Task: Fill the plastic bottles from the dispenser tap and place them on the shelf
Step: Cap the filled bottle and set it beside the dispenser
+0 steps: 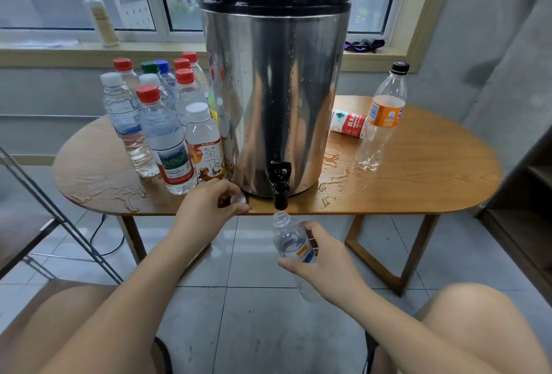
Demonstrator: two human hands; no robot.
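Step in hand: filling. The right hand (325,266) grips a small uncapped bottle (291,242) round its labelled middle, fingers and thumb curled about it. The bottle is held off the table's front edge, its open mouth just under the black tap (280,184) of the steel dispenser (274,90), leaning slightly; it appears nearly empty, and no stream is visible. The left hand (209,209) rests at the table (418,188) edge, pinching a small clear cap (238,200) between thumb and fingertips; it is near the tap but not on it.

Recommendations: bring the mouth squarely beneath the spout and close up to it before opening the flow; straighten the bottle; keep the grip low on the body so the neck stays in sight. The left hand must work the tap lever, so the cap should be set down or tucked into the palm first. Shut off short of the brim to leave room for capping.

Hazards: puddles (334,161) on the table show spillage, so wet plastic may slip.

Outstanding: capped full bottles (161,129) stand left of the dispenser; an empty orange-label bottle (383,117) and a tipped bottle (348,123) wait on the right.
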